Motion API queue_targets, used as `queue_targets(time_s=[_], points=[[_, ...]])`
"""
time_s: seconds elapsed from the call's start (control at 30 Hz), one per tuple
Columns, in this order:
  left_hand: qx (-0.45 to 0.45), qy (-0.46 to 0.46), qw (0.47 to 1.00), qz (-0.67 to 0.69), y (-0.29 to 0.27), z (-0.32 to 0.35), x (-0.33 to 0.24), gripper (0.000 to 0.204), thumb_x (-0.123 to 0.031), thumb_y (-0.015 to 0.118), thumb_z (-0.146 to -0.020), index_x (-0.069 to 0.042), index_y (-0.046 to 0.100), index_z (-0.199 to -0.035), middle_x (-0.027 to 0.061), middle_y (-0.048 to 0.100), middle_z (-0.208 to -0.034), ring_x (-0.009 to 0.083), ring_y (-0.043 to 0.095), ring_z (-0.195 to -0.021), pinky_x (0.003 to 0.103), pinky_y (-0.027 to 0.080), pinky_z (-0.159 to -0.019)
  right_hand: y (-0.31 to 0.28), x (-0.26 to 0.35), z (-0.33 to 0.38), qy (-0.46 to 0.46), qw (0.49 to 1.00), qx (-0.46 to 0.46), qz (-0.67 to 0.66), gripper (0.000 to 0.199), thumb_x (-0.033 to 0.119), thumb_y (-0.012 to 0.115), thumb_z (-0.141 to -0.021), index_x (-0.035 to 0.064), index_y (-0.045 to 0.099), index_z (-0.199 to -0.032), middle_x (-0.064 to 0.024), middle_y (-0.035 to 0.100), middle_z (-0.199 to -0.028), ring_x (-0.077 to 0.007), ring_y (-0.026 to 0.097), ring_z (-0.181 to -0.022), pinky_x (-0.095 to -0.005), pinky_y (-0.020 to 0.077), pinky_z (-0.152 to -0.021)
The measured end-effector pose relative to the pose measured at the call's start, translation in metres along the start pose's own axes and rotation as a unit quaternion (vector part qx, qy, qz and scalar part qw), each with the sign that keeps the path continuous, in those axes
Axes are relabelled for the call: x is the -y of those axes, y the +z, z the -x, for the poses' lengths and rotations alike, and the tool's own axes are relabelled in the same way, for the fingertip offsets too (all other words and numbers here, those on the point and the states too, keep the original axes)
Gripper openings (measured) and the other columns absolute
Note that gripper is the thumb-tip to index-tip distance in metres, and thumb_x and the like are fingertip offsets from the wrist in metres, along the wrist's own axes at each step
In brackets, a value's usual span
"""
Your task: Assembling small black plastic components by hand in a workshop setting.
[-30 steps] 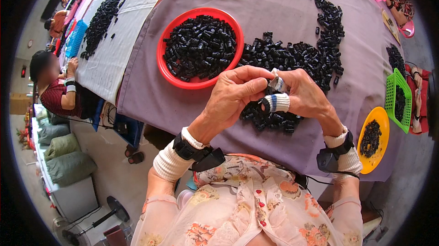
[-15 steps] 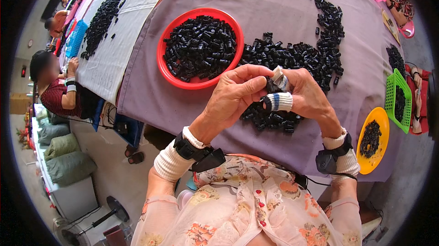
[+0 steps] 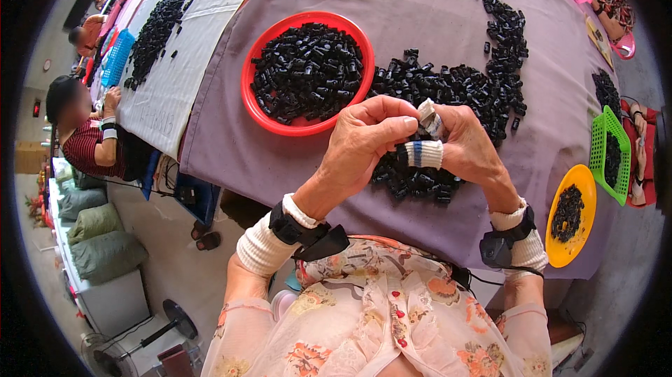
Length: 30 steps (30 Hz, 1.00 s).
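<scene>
My left hand is closed, thumb and forefinger pinched together at the fingertips of the right. Facing it, my right hand is also closed, its fingers curled inward. White knit finger covers with blue stripes wrap fingers of that hand. A small black plastic part seems pinched between both hands; fingers hide most of it, so its shape cannot be made out. Under and beyond the hands spreads a pile of short black cylindrical parts. A round red tray, heaped with the same parts, stands left of the pile.
A yellow plate with black scraps lies at the right edge of the purple-grey tablecloth. Beyond it is a green basket beside another person's arms. At left, a person in a striped top sits by a white-covered table with more parts.
Both hands have shifted only slightly, and the left thumb has moved a little to the right. The dark part between the fingers shows less than before. The tray and piles look the same.
</scene>
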<state>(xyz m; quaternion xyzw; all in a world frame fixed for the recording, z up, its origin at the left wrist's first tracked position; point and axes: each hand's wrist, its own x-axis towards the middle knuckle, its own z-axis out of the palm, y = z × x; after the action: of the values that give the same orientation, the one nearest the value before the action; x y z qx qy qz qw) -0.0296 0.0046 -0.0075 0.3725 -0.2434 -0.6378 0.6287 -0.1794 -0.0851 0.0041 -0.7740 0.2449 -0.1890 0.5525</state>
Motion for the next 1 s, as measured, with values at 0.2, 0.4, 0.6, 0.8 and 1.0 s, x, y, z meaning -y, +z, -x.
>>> queue_targets(time_s=[0.2,0.4,0.6,0.8,1.0], points=[[0.03,-0.005,0.999,0.032,-0.005,0.001,0.003,0.02,-0.011,0.056,-0.088,-0.001,0.059,-0.104,0.0034,0.061,-0.091,0.0058,0.057,-0.077,0.019,0.048,-0.065,0.0,-0.005,0.0,0.007,0.999,-0.002,-0.032,0.03,0.024,0.075,-0.066,0.002,0.055,-0.071,0.0008,0.046,-0.055,-0.0069,0.04,-0.052,-0.0251,0.0343,-0.047],[0.049,-0.002,0.998,0.026,-0.004,0.004,-0.003,0.019,-0.01,0.055,-0.088,0.001,0.058,-0.104,0.0056,0.061,-0.094,0.0085,0.059,-0.082,0.022,0.051,-0.072,-0.004,0.004,-0.002,0.012,0.999,0.042,0.018,0.036,0.03,0.075,-0.066,0.0003,0.055,-0.073,-0.0006,0.046,-0.054,-0.0083,0.04,-0.051,-0.0265,0.0352,-0.047],[0.041,0.01,0.999,0.006,-0.005,0.002,0.0,0.018,-0.01,0.056,-0.087,0.001,0.059,-0.102,0.0062,0.061,-0.095,0.0092,0.06,-0.083,0.023,0.052,-0.074,-0.008,0.002,-0.004,0.001,0.995,0.057,0.082,0.043,0.035,0.075,-0.064,-0.0006,0.052,-0.07,-0.0042,0.044,-0.052,-0.0115,0.04,-0.049,-0.0286,0.0352,-0.046],[0.027,0.019,0.999,-0.017,-0.004,0.002,-0.001,0.017,-0.011,0.058,-0.086,0.0,0.06,-0.099,0.0056,0.062,-0.093,0.0088,0.06,-0.08,0.023,0.052,-0.072,-0.009,0.005,-0.004,-0.005,0.993,0.063,0.095,0.043,0.035,0.074,-0.064,-0.001,0.051,-0.069,-0.004,0.044,-0.052,-0.0116,0.04,-0.049,-0.0296,0.0356,-0.046],[0.018,0.019,0.998,-0.052,-0.004,0.003,-0.003,0.017,-0.012,0.061,-0.085,0.001,0.062,-0.096,0.0054,0.063,-0.089,0.0079,0.059,-0.075,0.021,0.051,-0.067,-0.007,0.004,-0.002,0.01,0.995,0.08,0.066,0.038,0.03,0.074,-0.066,-0.0011,0.053,-0.071,-0.0023,0.043,-0.051,-0.0089,0.039,-0.049,-0.0288,0.0351,-0.045]])
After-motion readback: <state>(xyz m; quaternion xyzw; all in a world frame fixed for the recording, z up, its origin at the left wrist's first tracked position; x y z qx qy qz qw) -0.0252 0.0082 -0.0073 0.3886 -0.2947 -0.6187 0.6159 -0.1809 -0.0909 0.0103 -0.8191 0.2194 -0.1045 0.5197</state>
